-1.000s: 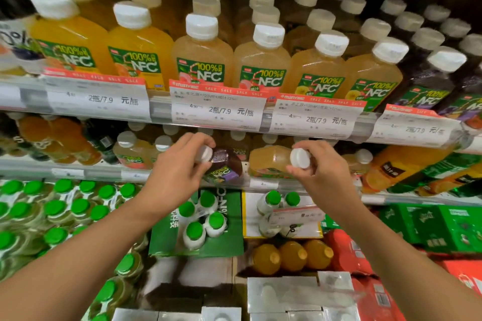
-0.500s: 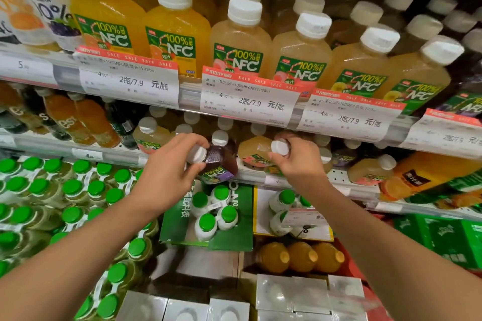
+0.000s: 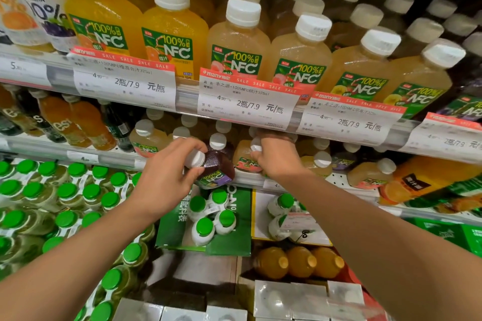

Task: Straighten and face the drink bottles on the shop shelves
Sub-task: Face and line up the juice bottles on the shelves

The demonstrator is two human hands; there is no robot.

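Observation:
My left hand (image 3: 167, 174) grips a dark purple NFC juice bottle (image 3: 217, 168) by its white cap and neck, tilted over the front edge of the middle shelf (image 3: 250, 180). My right hand (image 3: 276, 157) holds the white cap of a pale peach NFC bottle (image 3: 245, 160) that leans on that same shelf, just right of the purple one. Behind them stand more white-capped NFC bottles (image 3: 148, 138), partly hidden under the upper shelf's price tags.
The upper shelf holds rows of orange and pale NFC bottles (image 3: 172, 33) behind sale price tags (image 3: 247, 101). Green-capped bottles (image 3: 65, 190) fill the lower left. A toppled pale bottle (image 3: 370, 174) and large orange bottles (image 3: 430, 180) lie on the right of the middle shelf.
My right hand has pushed the peach bottle further back and upright under the upper shelf. My left hand keeps hold of the purple bottle. The camera has moved closer and up.

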